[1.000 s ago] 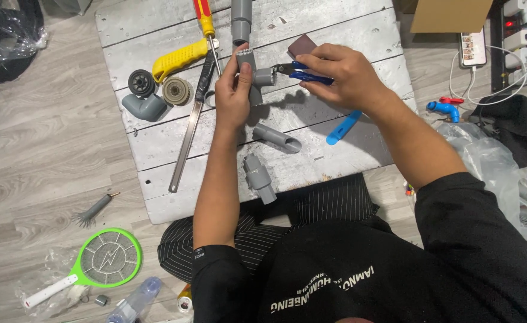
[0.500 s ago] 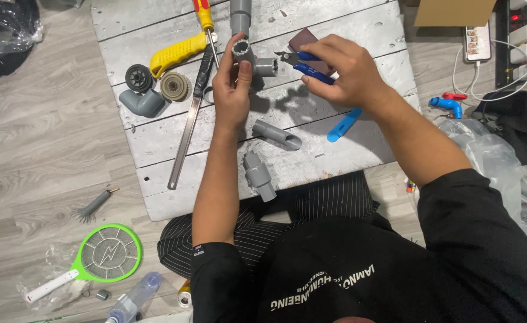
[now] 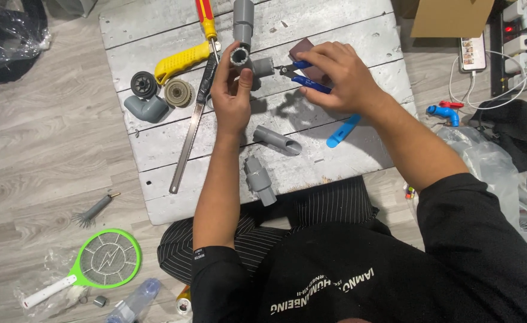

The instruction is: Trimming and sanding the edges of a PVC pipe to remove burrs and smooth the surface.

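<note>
- Left hand (image 3: 232, 90) grips a grey pipe fitting (image 3: 242, 60), fingers wrapped round it, above the far bench (image 3: 335, 161).
- Right hand (image 3: 335, 75) holds blue pliers (image 3: 302, 75), tips at the fitting.
- Other pipe pieces (image 3: 275, 140) lie loose, unjoined.

- The bench (image 3: 347, 24) under my hands is rough, whitewashed wooden planks, the paint worn and flaky.
- The pipe fitting (image 3: 244, 60) in my left hand (image 3: 230, 98) is matt grey plastic, smooth outside.
- The pliers (image 3: 304, 75) in my right hand (image 3: 338, 78) have glossy blue plastic handles and dark metal tips.
- Left of the fitting, the saw (image 3: 192, 113) has a dull steel blade and a ribbed yellow plastic handle.
- Just below the fitting, the loose pipe pieces (image 3: 275, 139) are the same matt grey plastic.
- The floor (image 3: 36, 149) is smooth, pale wood-look boards.
</note>
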